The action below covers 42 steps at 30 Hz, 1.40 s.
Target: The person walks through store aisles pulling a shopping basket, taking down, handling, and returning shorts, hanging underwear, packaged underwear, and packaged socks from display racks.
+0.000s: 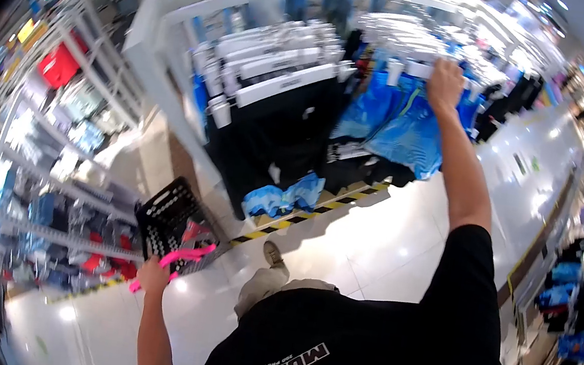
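My left hand (153, 277) is closed round the pink handle (189, 254) of a black shopping basket (170, 217), low at the left. Something small and red lies inside the basket. Up at the rack, my right hand (445, 86) is at the top of blue patterned shorts (409, 128), its fingers curled at the white hanger or waistband. Exactly what the fingers pinch is too blurred to tell. Beside the blue shorts, black shorts (277, 131) hang from white hangers (284, 83).
A white rack frame (141, 31) stands ahead, with yellow-black tape (310, 214) along its foot. Shelving with clothes (67, 224) is at the left. More hanging clothes (564, 280) line the right side, across a tiled aisle (527, 172).
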Each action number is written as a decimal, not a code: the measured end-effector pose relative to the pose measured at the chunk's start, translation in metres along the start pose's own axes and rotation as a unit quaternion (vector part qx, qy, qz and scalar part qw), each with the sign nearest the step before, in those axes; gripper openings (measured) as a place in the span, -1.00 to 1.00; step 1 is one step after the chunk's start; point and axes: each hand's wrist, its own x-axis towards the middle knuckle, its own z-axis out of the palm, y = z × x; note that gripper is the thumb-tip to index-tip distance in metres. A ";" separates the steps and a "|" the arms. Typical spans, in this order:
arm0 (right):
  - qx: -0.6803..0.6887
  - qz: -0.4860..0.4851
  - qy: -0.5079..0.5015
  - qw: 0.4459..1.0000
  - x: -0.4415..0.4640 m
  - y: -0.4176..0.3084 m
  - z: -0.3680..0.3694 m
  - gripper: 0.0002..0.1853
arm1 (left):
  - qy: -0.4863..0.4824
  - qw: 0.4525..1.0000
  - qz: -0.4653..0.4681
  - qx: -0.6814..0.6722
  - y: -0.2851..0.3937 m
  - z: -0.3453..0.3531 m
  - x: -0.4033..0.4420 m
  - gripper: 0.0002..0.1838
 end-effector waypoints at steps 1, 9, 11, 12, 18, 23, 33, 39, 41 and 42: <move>-0.010 0.006 -0.050 0.999 -0.001 -0.002 0.006 -0.72 | -0.013 1.000 -0.006 -0.007 0.001 -0.006 0.000 -0.71; 0.200 -0.095 -0.017 0.975 -0.028 0.034 0.060 -0.39 | -0.046 0.995 -0.023 -0.086 -0.001 -0.016 -0.004 -0.64; 0.198 -0.060 0.025 0.978 -0.042 0.019 0.033 -0.39 | -0.052 0.995 -0.017 -0.086 -0.003 -0.014 -0.006 -0.63; 0.234 -0.053 0.063 0.969 -0.049 0.009 0.020 -0.44 | -0.042 0.996 -0.006 -0.084 -0.003 -0.017 -0.008 -0.63; 0.484 0.051 -0.042 0.872 -0.176 -0.114 -0.083 -0.76 | -0.021 0.992 -0.010 -0.122 0.000 -0.022 -0.016 -0.72; 0.681 -0.047 -0.232 0.693 -0.300 -0.252 -0.182 -0.83 | -0.016 0.984 0.013 -0.176 0.002 -0.025 -0.025 -0.67; 0.702 -0.371 -0.317 0.518 -0.350 -0.429 -0.306 -0.34 | -0.045 0.958 0.023 -0.282 0.017 -0.018 -0.075 -0.58; 0.617 -0.493 -0.380 0.482 -0.388 -0.486 -0.313 -0.52 | -0.080 0.947 0.016 -0.309 0.002 -0.043 -0.109 -0.54; 0.531 -0.500 -0.435 0.527 -0.389 -0.494 -0.315 -0.65 | -0.065 0.960 0.024 -0.270 -0.015 -0.025 -0.126 -0.51; 0.485 -0.501 -0.465 0.545 -0.394 -0.492 -0.318 -0.72 | -0.123 0.948 0.002 -0.292 -0.017 -0.020 -0.139 -0.50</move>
